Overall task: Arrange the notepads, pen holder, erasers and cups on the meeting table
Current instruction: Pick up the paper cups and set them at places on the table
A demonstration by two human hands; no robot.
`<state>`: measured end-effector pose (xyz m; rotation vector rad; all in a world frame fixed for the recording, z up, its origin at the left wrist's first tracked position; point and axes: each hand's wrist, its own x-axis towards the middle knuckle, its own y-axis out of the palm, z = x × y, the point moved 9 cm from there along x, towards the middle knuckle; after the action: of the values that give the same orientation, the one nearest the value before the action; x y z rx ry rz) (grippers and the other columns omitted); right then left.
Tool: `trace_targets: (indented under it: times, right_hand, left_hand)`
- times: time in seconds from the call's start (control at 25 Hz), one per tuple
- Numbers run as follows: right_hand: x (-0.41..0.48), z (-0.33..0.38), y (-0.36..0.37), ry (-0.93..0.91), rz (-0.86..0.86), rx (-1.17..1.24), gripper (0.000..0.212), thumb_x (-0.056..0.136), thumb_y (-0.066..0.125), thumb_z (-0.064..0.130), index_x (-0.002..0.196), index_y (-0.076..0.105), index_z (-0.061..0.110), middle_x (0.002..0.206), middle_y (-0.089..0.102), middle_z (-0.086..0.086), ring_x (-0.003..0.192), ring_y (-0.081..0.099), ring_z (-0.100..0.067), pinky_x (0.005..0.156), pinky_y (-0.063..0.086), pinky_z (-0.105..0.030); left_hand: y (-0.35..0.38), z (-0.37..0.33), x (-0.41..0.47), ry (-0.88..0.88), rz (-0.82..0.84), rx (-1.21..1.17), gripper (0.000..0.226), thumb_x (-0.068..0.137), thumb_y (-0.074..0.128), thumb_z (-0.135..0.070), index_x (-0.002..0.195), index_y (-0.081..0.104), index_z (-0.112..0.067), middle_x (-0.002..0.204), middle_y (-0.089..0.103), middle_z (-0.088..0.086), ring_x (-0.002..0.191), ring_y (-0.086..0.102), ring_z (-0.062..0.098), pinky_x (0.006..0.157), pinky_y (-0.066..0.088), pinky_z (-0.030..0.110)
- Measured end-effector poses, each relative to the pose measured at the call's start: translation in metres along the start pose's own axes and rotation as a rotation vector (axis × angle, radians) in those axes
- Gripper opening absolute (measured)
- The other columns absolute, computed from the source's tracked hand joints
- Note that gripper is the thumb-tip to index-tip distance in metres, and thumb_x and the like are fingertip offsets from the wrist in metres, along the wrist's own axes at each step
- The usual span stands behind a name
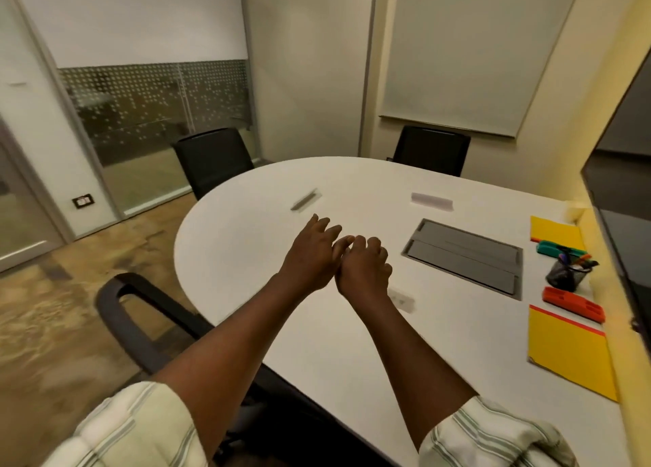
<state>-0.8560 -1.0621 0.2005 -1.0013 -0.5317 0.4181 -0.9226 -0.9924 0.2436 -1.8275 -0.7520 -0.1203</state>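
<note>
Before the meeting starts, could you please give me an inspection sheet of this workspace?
Surface: white table, grey hatch set in it.
Job's things: far notepad, near notepad, pen holder, teal eraser, orange eraser along the right edge; cups not seen.
Clutter: pale strip, too blurred to name.
Grips: left hand and right hand over the table, holding nothing.
Cables: nothing seen.
Surroundings: black chairs, wall screen, window blind.

table (pixel 267 198): smooth matt white | pen holder (pixel 566 275): black mesh (metal-looking) | notepad (pixel 570 354): yellow paper
</note>
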Motion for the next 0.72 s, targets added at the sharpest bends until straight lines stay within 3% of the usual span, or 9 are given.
trace_targets:
  times: [0.36,0.72]
  right_hand:
    - [-0.012,0.196,0.060,-0.139,0.000,0.060,0.036,0.101,0.031,0.030,0.129,0.040,0.009,0.134,0.037,-0.015,0.124,0.037,-0.035,0.093,0.037,-0.048]
    - [-0.015,0.397,0.151,-0.367,0.184,0.015,0.043,0.088,0.051,0.022,0.129,0.040,0.013,0.133,0.038,-0.015,0.123,0.037,-0.035,0.095,0.036,-0.051]
  left_hand:
    - [-0.127,0.169,-0.042,-0.162,-0.090,0.020,0.039,0.098,0.043,-0.035,0.126,0.059,-0.011,0.134,0.053,0.013,0.135,0.035,0.027,0.112,0.021,0.030]
    - [-0.228,0.337,-0.086,-0.334,-0.199,0.087,0.041,0.099,0.040,-0.031,0.130,0.054,-0.008,0.131,0.054,0.011,0.128,0.042,0.024,0.114,0.025,0.034]
